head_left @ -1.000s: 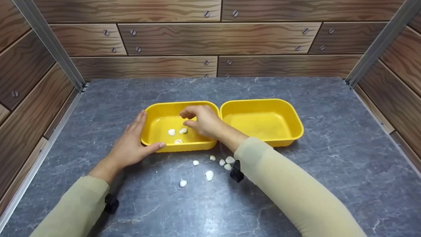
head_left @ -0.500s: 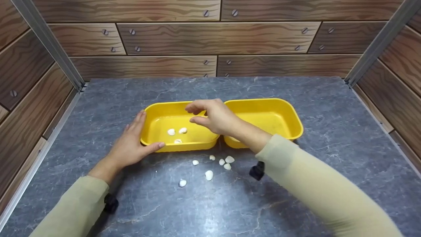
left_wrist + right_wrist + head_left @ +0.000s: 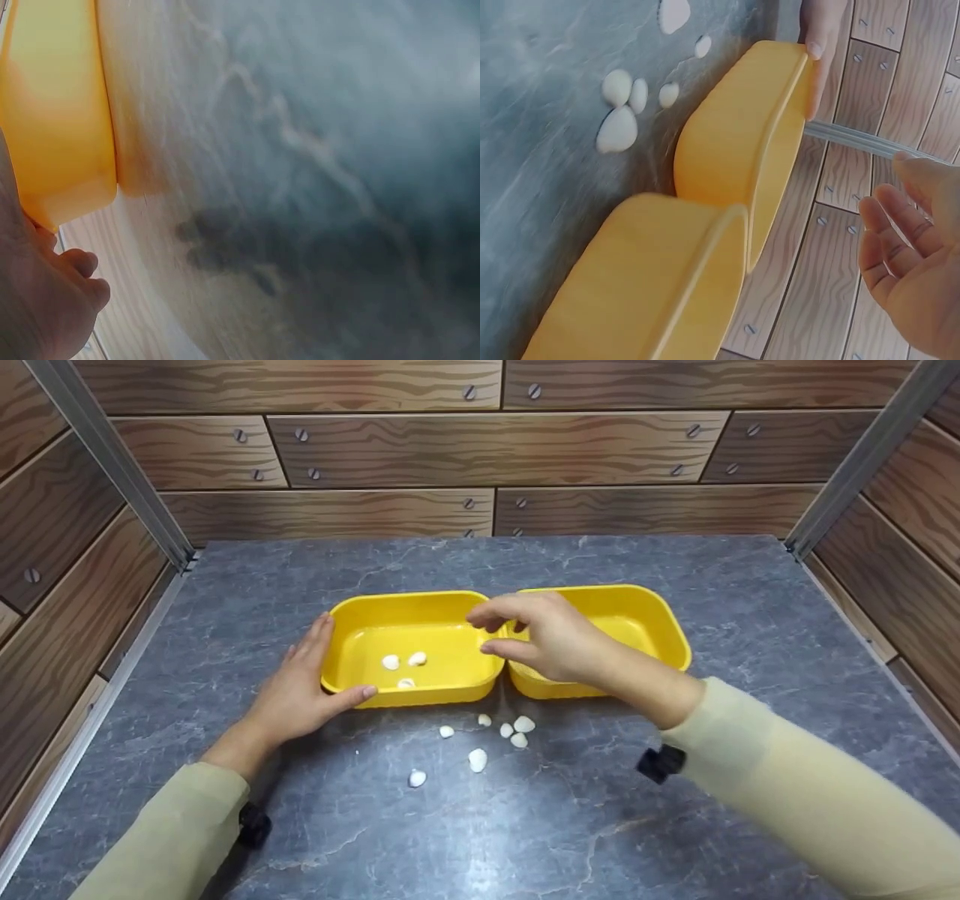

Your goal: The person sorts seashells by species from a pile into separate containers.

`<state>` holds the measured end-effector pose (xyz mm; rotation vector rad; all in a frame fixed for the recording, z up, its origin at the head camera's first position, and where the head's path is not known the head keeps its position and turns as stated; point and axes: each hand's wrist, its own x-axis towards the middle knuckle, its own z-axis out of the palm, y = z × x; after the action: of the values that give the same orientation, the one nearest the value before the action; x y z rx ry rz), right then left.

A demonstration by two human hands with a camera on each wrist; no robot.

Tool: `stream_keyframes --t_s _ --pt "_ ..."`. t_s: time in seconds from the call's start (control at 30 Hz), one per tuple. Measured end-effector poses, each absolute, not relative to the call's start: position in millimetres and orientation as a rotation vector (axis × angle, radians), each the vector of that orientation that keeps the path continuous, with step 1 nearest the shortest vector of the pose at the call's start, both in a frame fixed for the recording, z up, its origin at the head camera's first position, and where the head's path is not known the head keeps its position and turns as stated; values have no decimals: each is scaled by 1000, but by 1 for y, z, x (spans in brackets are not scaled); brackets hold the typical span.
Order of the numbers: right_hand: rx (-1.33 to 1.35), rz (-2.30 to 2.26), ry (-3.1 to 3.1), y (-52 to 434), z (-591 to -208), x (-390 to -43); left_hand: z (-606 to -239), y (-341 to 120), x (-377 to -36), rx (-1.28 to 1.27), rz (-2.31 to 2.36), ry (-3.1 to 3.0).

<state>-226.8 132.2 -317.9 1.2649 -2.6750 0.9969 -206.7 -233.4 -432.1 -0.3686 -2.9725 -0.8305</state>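
My left hand rests against the left end of the left yellow plastic container, fingers along its side and thumb over the front rim. Three white stones lie on that container's floor, toward the front. My right hand hangs over the place where the two containers meet, its fingers loosely bent and apart from the thumb. In the right wrist view its palm faces the camera and holds nothing. Several smooth white pebbles lie scattered on the tabletop in front of the containers.
The right yellow container stands end to end with the left one, partly hidden by my right forearm. Under everything is a dark marbled tabletop. Wood-patterned walls with metal corner posts enclose the back and sides.
My right hand has moved rightward, from over the left container to the join between the two, fingers loosely bent throughout. My left hand, the containers and the stones have stayed put.
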Motion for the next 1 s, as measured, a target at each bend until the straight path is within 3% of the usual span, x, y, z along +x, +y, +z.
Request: stream_keyframes --t_s 0.4,1.0 --pt "1287 986 -2651 173 -337 -210 -432 -234 -207 -373 -821 -2979" --pt "1332 1060 -2686 191 -391 -181 -431 -233 -207 -351 -842 -3001"
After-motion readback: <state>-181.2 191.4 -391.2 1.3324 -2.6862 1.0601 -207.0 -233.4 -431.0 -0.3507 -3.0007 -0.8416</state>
